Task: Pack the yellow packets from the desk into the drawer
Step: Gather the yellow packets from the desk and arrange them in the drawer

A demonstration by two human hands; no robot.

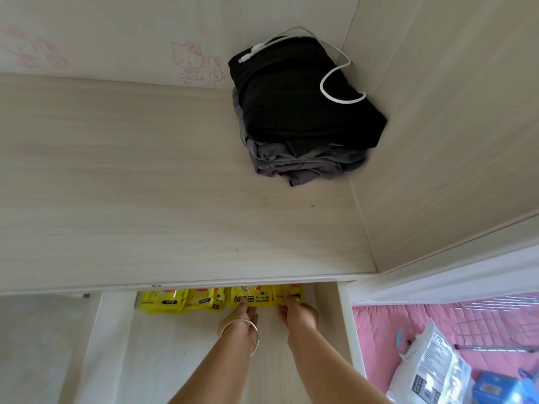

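The yellow packets lay in a row at the back of the open drawer, under the surface, and the left hand and right hand pressed nearly straight fingers flat on two of them, which looked light, soft and slippery, best pinched at a sealed edge.

A single wide-angle head view looks steeply down from above and close to the counter, facing its back wall at 12 o'clock. The open drawer fills 6 o'clock, where both forearms enter from the bottom edge. At 4 o'clock the frame catches a pink floor beside the furniture.
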